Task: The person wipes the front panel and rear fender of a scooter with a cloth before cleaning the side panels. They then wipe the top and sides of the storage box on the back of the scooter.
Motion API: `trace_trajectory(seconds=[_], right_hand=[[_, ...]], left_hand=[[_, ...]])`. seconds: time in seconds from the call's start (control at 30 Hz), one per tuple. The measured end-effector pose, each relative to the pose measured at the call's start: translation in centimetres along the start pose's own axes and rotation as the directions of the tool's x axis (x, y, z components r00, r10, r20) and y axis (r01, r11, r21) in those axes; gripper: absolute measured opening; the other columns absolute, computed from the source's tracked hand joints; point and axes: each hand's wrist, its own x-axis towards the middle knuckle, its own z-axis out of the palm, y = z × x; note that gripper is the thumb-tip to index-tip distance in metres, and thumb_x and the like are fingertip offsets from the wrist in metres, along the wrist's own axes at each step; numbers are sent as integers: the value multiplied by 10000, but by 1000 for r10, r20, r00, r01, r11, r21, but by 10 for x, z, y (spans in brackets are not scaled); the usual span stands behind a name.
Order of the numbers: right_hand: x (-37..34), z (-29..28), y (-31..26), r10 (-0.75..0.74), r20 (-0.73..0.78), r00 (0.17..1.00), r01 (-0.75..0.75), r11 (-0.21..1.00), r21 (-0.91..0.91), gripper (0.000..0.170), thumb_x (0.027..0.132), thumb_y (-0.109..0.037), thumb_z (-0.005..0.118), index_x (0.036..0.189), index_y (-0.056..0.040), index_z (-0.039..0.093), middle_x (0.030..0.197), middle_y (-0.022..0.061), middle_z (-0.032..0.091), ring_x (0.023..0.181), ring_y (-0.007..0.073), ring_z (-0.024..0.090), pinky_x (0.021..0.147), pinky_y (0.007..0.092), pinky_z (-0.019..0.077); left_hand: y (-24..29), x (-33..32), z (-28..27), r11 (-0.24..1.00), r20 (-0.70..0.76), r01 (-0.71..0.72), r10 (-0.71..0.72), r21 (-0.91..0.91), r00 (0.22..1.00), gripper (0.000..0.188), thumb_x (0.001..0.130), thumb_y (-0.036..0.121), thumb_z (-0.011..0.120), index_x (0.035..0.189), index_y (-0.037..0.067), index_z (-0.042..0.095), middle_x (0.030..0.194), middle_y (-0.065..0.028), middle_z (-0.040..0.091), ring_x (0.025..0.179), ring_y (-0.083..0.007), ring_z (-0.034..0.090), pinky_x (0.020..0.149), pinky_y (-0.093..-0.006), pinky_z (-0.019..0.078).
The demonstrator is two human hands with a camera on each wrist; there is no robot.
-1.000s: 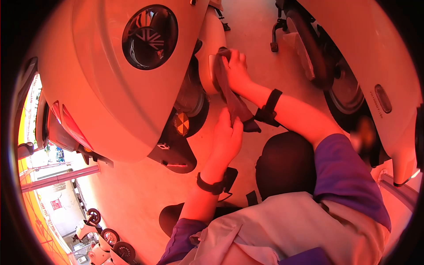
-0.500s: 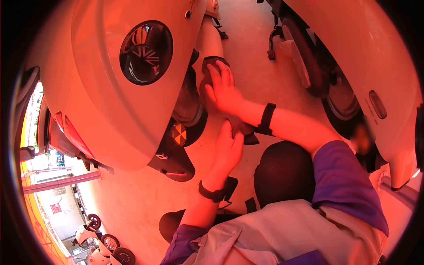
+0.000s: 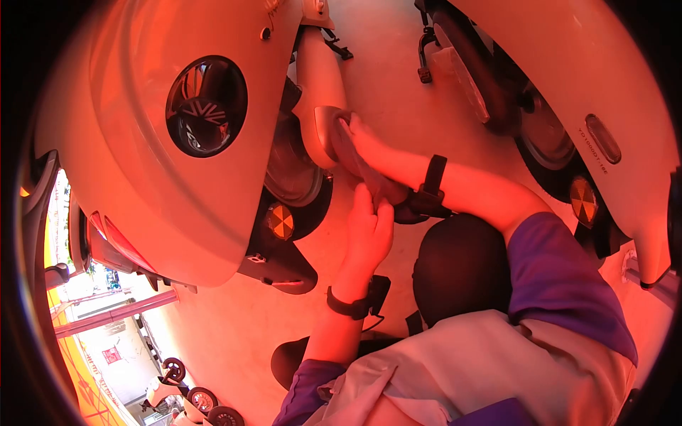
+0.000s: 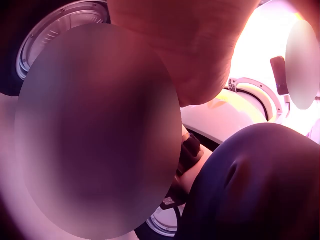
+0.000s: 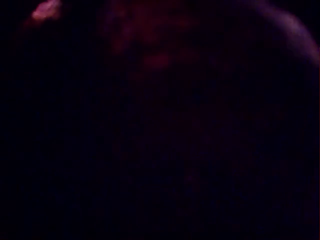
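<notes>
In the head view, a dark cloth (image 3: 347, 150) covers the rounded lower end of a light-coloured arm (image 3: 320, 78) on the left scooter (image 3: 135, 184). My right hand (image 3: 373, 150) grips the cloth's upper part, its fingers against that end. Lower down, my left hand (image 3: 371, 231) pinches the cloth's trailing part between thumb and fingers. Part of the left hand (image 4: 185, 45) shows at the top of the left wrist view, where a blurred oval covers much of the rest. Almost everything in the right wrist view is dark.
Beside the arm sits the left scooter's wheel (image 3: 295, 177), with an orange reflector (image 3: 280, 221) and a dark mudguard (image 3: 284, 271) below. A second scooter (image 3: 561, 92) stands close on the right. My bent knee (image 3: 462, 270) is just below the hands. Small wheeled vehicles (image 3: 202, 400) stand lower left.
My right hand first spread flatter over the cloth, then drew its fingers in around the cloth's edge. The left hand keeps its pinch. The head view has shifted, so the left scooter appears lower.
</notes>
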Motion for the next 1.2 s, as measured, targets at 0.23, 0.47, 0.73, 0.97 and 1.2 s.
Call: trace_trajectory(seconds=[0.23,0.47,0.73,0.97,1.2], right_hand=[[23,4,-22,-661,-123,741,496,661,-563,649,965,-331,575,1475,4,353,1472,356,282,1295,544,405,1039,532,450],[-34,-14,-22,-811,331,481,715,145,-684,746,798,-417,722,1462,-208,455,1570,188,294,1453,437,236,1146,588,288],[-18,-43,-19,-801,483,354,855,69,-514,845,761,-403,759,1502,-199,409,1588,144,293,1462,388,258,1156,527,312],[-12,-34,-23,-680,142,719,681,651,-335,725,913,-291,669,1538,-138,337,1587,235,230,1439,433,288,1156,499,329],[7,-19,-45,66,4,998,-64,954,294,702,1030,-532,402,1512,-28,322,1523,272,352,1338,382,466,1085,472,417]], left_hand=[[-5,20,-2,998,-14,41,-42,-51,999,216,957,68,477,1158,-11,472,971,-221,629,922,-392,641,811,-397,495],[-23,-9,18,985,31,170,-169,-15,985,206,934,65,485,1127,-1,455,984,-240,623,911,-442,621,774,-433,500],[-27,-9,17,988,54,145,-148,61,987,208,937,74,476,1133,5,452,978,-272,603,930,-485,594,791,-453,496],[-15,-14,11,994,58,98,-100,39,993,200,950,84,478,1121,-15,446,958,-275,595,916,-467,600,780,-450,487],[-16,-2,-14,994,-145,109,-105,19,984,215,958,106,521,1124,-25,480,1026,-193,607,934,-281,611,806,-370,477]])
